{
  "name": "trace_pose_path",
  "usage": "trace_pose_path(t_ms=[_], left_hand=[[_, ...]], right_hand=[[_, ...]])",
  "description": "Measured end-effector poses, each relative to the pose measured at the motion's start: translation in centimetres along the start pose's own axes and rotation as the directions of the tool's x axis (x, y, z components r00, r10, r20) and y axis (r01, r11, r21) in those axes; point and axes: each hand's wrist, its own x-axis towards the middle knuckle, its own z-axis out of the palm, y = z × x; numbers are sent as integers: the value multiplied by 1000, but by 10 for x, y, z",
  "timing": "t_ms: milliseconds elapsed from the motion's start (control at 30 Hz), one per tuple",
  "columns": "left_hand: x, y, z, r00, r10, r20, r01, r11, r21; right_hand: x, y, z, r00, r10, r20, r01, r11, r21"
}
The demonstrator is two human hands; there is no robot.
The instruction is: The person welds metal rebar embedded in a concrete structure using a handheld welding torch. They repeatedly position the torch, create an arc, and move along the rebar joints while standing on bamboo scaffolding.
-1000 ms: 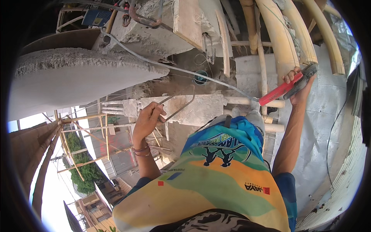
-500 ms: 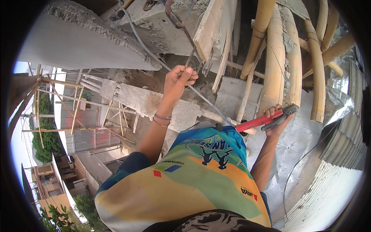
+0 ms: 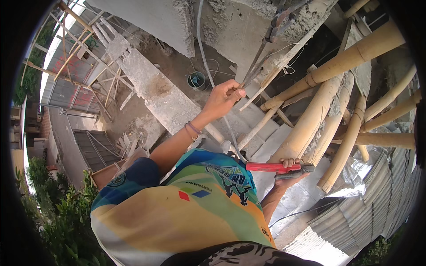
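My left hand (image 3: 225,98) is raised ahead of me, thumb and fingers pinched together. Its fingertips meet the lower end of dark metal rods (image 3: 255,66) that hang beside rough concrete; what exactly sits between them is too small to make out. Low on the right, my right hand (image 3: 293,165) is wrapped round a red-handled tool (image 3: 268,167) with a dark grey metal end, held level close to my body. The tool's exact kind does not show. A thin grey hose (image 3: 205,57) drops past my left hand towards my waist.
Thick bamboo poles (image 3: 337,66) slant across the right side, near corrugated roof sheets (image 3: 355,221). A concrete slab (image 3: 146,26) overhangs at the top. Below lie a cement-crusted beam (image 3: 162,93) and a bucket (image 3: 196,80). Bamboo scaffolding (image 3: 75,48) stands far left.
The view has turned, so surroundings appear rotated and a bucket now shows below. My left hand stays pinched at the rods; my right hand keeps the red-handled tool.
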Motion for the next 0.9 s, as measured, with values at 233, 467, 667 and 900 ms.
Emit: trace_pose_path(t_ms=[233,467,667,900], left_hand=[[-6,-4,2,992,101,-75,-100,995,19],[-4,1,-11,989,97,-108,-98,995,2],[3,1,-11,979,129,-159,-136,990,-31],[12,0,-17,997,32,-77,-38,995,-89]], right_hand=[[1,-5,-6,999,28,25,-28,1000,9],[1,-8,-12,998,48,51,-47,999,-6],[1,-7,-6,996,67,54,-68,998,16],[2,-3,-10,995,59,78,-65,995,74]])
